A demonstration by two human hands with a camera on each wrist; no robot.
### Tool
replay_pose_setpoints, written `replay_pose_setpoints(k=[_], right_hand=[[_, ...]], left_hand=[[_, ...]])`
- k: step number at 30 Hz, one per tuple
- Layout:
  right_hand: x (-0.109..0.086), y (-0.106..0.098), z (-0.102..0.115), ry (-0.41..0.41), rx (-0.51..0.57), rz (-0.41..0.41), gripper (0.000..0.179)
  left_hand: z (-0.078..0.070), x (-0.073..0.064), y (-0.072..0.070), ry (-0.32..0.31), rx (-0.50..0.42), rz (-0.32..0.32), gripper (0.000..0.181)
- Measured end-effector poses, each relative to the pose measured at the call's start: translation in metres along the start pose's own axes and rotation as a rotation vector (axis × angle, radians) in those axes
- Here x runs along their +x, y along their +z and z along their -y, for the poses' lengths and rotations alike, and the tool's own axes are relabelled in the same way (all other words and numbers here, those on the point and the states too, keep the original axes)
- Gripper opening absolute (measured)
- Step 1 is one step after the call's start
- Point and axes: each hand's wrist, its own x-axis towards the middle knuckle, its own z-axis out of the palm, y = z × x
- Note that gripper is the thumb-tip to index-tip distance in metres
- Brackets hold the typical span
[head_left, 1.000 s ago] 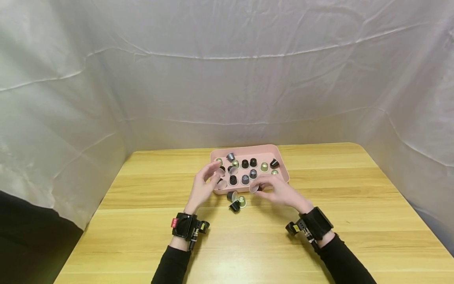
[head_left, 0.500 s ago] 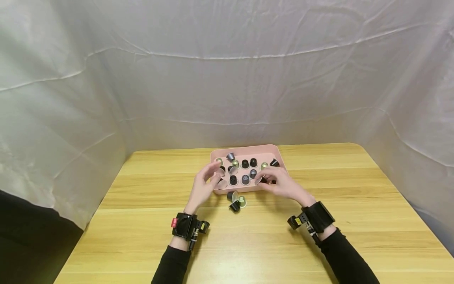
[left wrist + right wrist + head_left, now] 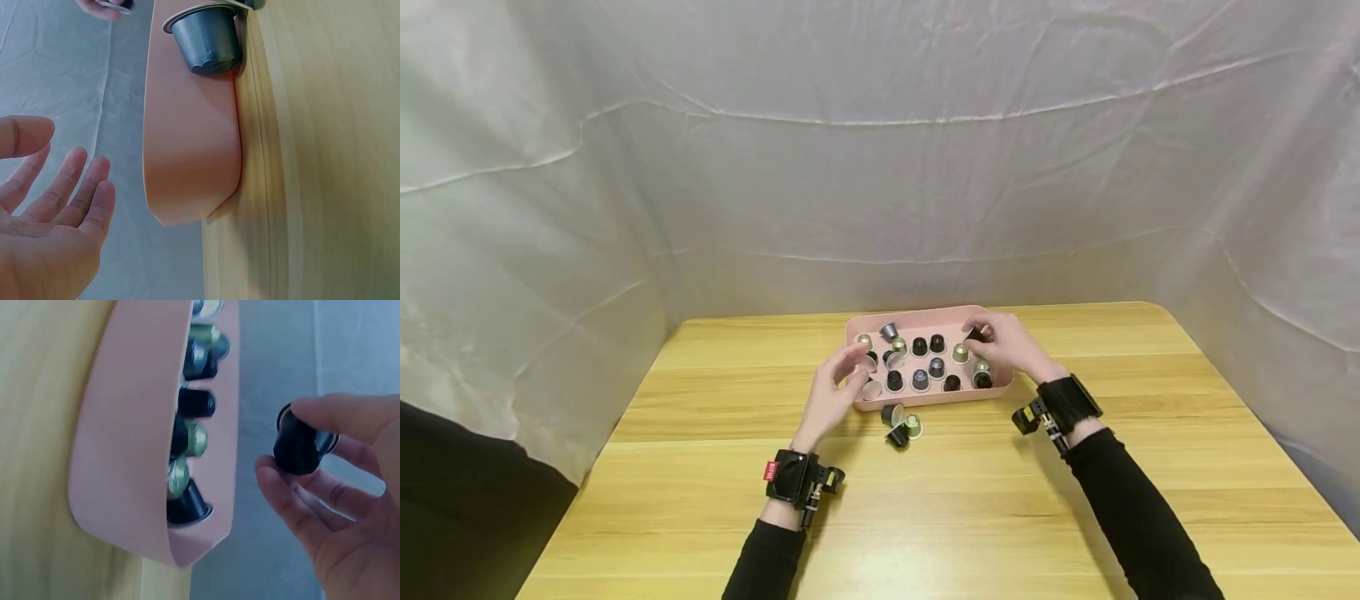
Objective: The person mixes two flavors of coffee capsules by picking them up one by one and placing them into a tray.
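A low pink tray (image 3: 931, 400) holds several coffee capsules, some black, some green, some grey-blue. My right hand (image 3: 1013, 348) is over the tray's right end and pinches a black coffee capsule (image 3: 297, 449) between thumb and fingers. Just below that hand stand a green capsule (image 3: 961, 353) and a black capsule (image 3: 982, 380) in the right front corner. At the tray's left end hovers my left hand (image 3: 829, 398), fingers spread and loosely bent, holding nothing. Nearest to it in the tray is a tipped capsule (image 3: 871, 390) with its pale lid showing.
On the wooden table (image 3: 865, 533), before the tray, lie two black capsules, one with its lid facing right (image 3: 892, 415), and a green capsule (image 3: 913, 426). In the left wrist view a dark capsule (image 3: 207, 40) leans by the tray's wall. A pale curtain (image 3: 910, 183) encloses the table.
My right hand has left a black capsule upright near the tray's front wall, moved back and right, and taken up the black one that lay by the right wall. My left hand stays put.
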Motion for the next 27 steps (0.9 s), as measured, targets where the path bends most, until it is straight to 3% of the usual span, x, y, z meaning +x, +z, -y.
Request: replay_pose_setpoints(k=[8,17,21,24,27], right_hand=[[0.031,0.002,-0.015,0.186,-0.142,0.012,0.037],[0.047,0.013,-0.021,0.15,-0.393,0.107,0.035],[0.048,0.014,-0.021,0.149,-0.492,0.112,0.027],[0.045,0.015,-0.021,0.158,-0.495,0.066,0.031],[0.037,0.016,-0.02,0.157,-0.417,-0.009,0.04]], left_hand=[[-0.001,-0.001,0.002,-0.007,0.01,0.004,0.045],[0.0,-0.002,0.004,0.008,0.005,0.027,0.044],[0.0,-0.002,0.005,0.004,0.004,0.032,0.045],[-0.001,-0.002,0.005,0.003,0.011,0.026,0.044],[-0.002,-0.003,0.004,-0.005,0.019,0.024,0.044]])
